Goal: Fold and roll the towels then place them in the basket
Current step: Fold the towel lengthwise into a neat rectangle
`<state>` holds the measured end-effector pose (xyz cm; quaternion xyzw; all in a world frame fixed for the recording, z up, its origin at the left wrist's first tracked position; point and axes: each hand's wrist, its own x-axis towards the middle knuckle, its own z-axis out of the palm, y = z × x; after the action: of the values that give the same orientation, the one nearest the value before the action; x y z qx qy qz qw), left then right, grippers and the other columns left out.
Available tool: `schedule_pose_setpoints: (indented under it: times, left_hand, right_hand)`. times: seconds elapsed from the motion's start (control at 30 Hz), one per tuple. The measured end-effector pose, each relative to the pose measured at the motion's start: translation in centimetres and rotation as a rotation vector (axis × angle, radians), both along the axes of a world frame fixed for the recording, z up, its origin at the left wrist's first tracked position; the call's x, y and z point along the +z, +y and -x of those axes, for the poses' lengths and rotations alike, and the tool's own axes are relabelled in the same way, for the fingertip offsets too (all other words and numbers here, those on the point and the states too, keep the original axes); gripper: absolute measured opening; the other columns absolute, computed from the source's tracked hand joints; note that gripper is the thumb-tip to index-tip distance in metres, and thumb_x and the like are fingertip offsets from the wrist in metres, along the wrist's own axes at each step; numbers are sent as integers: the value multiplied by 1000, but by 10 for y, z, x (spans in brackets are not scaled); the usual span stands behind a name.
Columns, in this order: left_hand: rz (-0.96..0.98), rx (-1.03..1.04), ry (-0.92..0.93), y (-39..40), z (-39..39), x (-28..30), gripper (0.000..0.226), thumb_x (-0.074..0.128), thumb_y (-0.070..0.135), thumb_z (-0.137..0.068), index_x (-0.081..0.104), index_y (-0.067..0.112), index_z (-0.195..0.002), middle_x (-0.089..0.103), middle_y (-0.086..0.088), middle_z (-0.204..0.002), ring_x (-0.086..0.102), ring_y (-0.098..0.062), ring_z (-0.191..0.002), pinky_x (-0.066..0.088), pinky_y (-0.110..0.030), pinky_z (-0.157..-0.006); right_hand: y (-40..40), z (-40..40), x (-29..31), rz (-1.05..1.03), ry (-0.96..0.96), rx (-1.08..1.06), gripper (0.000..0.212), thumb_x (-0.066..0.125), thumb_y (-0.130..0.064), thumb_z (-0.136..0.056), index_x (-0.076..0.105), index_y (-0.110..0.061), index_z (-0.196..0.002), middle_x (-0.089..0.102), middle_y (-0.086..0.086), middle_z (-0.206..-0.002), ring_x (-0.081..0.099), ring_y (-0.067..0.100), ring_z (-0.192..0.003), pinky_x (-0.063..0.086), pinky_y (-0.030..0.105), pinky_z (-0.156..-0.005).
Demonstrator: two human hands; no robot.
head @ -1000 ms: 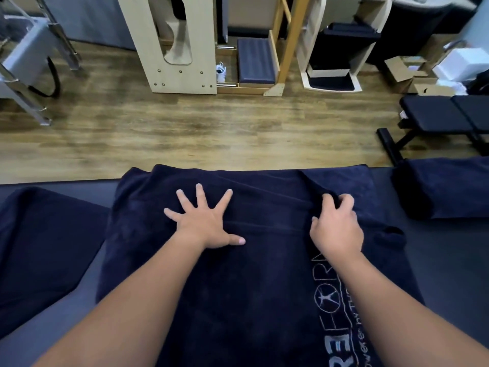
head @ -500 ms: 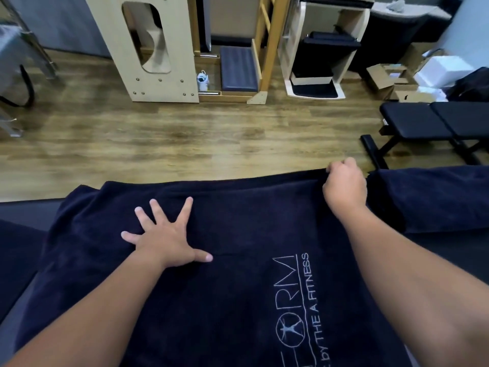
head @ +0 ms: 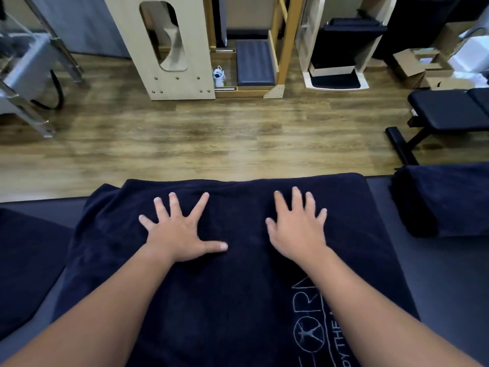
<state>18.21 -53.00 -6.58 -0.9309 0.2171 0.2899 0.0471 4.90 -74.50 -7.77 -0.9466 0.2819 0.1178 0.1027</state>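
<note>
A dark navy towel (head: 238, 300) with a pale printed logo lies spread flat on a grey padded table (head: 444, 274) in front of me. My left hand (head: 182, 231) presses flat on its far left part, fingers spread wide. My right hand (head: 299, 229) lies flat on the far right part, fingers straight and slightly blurred. A second navy towel (head: 444, 200) sits bunched at the table's right. Another navy towel (head: 29, 263) lies at the left. No basket is in view.
Beyond the table's far edge is a wooden floor (head: 211, 136). Pale wooden exercise frames (head: 172, 49) stand at the back, a black bench (head: 449, 112) at the right, cardboard boxes (head: 420, 64) behind it, and a metal frame (head: 23, 75) at the left.
My right hand let go of the towel's far right corner and moved left to lie flat on the towel. My left hand stayed pressed flat. The far edge now lies straight.
</note>
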Motion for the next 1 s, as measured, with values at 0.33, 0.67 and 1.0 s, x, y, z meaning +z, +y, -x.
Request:
schedule_pose_setpoints:
  times: [0.33,0.67,1.0]
  left_hand:
    - [182,254,-310,110,-88,-19,49,27,36,-108,34,16,-152,26,-8,-163,20,-27,-151,32,-54,-112]
    - [164,384,-394,141,-150,-8,12,60,14,-94,66,8,-87,65,-14,-88,60,-40,-95,46,-40,-76]
    - [295,280,-429,144,-130,7,18,56,22,-98,50,10,-111,51,-14,-118,58,-38,-96,43,-42,-71]
  right_hand:
    - [72,-69,17,-215,314,40,113,69,-42,-81,-17,-47,-154,-33,8,-163,-24,51,-147,7,81,-109]
    - [81,-94,20,-280,408,-95,130,81,-25,-79,-25,-55,-148,-44,4,-157,-28,51,-145,12,83,-107]
    - [80,-86,18,-300,321,-108,132,87,-25,-73,-15,-60,-149,-38,-4,-160,-29,43,-148,8,80,-110]
